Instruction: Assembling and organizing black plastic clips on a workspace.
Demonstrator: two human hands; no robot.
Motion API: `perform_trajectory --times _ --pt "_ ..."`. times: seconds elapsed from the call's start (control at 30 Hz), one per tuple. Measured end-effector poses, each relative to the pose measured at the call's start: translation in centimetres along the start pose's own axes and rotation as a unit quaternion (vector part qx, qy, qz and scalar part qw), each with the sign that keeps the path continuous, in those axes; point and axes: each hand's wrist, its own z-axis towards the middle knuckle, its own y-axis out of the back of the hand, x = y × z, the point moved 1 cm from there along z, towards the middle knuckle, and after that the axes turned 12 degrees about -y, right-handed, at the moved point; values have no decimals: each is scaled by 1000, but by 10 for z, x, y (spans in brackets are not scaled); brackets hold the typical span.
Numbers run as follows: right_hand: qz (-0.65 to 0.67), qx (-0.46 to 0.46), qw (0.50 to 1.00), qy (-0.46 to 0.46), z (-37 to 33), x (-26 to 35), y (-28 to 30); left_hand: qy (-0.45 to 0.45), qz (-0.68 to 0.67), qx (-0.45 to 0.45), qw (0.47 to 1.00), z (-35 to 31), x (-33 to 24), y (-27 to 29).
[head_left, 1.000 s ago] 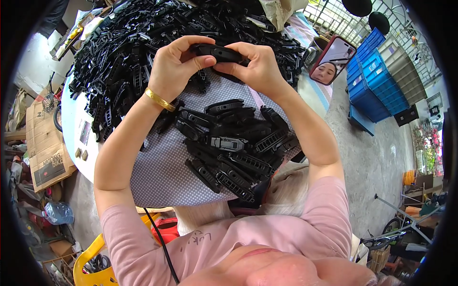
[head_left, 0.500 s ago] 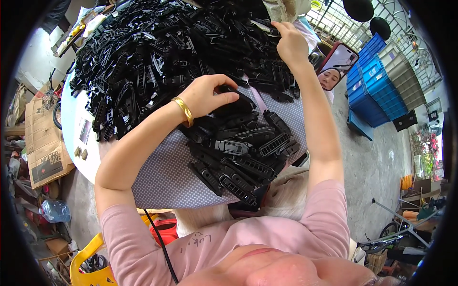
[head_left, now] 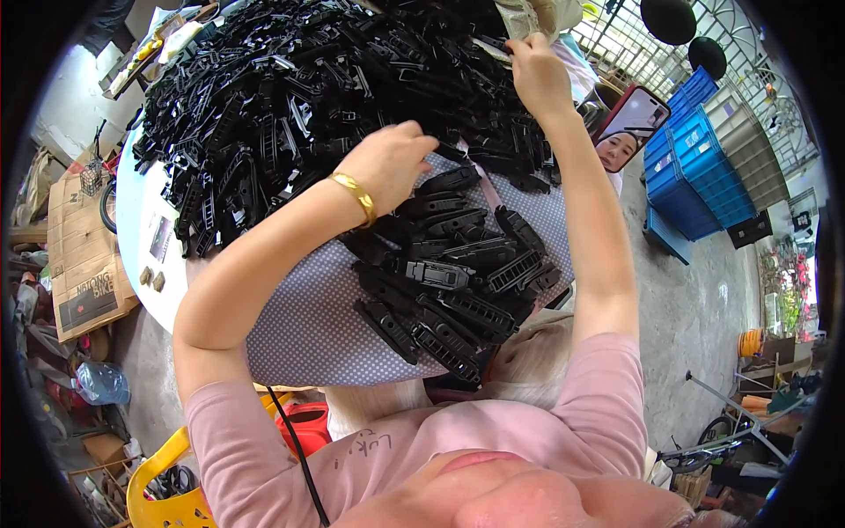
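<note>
A large heap of black plastic parts [head_left: 308, 97] covers the far side of a round table [head_left: 132, 238] with a dotted grey cloth [head_left: 308, 326]. Nearer me lies a smaller pile of assembled black clips [head_left: 449, 282]. My left hand [head_left: 387, 163], with a gold bangle on the wrist, rests knuckles-up on parts at the edge of the heap; its fingertips are hidden. My right hand [head_left: 537, 75] reaches to the far side of the heap, fingers pinched on a black plastic part.
A phone [head_left: 629, 123] leans at the table's right edge. Blue crates [head_left: 695, 167] stand on the concrete floor to the right. A cardboard box [head_left: 79, 255] lies to the left. A yellow chair [head_left: 167, 502] and a red object [head_left: 304, 422] sit below me.
One second ago both hands held a black clip together above the pile. The left hand then lowered onto the parts and the right hand reached out to the far heap.
</note>
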Motion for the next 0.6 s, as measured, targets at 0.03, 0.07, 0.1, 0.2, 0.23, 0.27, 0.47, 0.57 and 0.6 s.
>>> perform_trajectory --times 0.03,0.07,0.1,0.2,0.23,0.27,0.47,0.57,0.6 --pt "68 -30 997 -2 -1 9 16 -35 95 -8 995 6 1 0" --pt "135 -59 989 -4 -2 18 30 -34 92 -7 995 12 3 0" --pt "205 -58 977 -31 -2 22 42 -67 135 18 988 21 0 0" --pt "258 -2 966 -14 -8 45 63 -79 173 78 979 37 5 -13" --pt "281 17 960 1 -12 52 65 -73 174 69 980 39 6 -17" --pt "285 49 957 -13 -16 59 67 -67 175 61 980 41 8 -20" --pt "399 129 904 -84 -24 53 51 -56 122 27 991 32 14 -13" --pt "431 154 874 -164 -23 41 53 -51 -8 -98 994 24 3 12" --pt "434 152 873 -164 -24 45 54 -5 -123 -162 979 19 3 22"
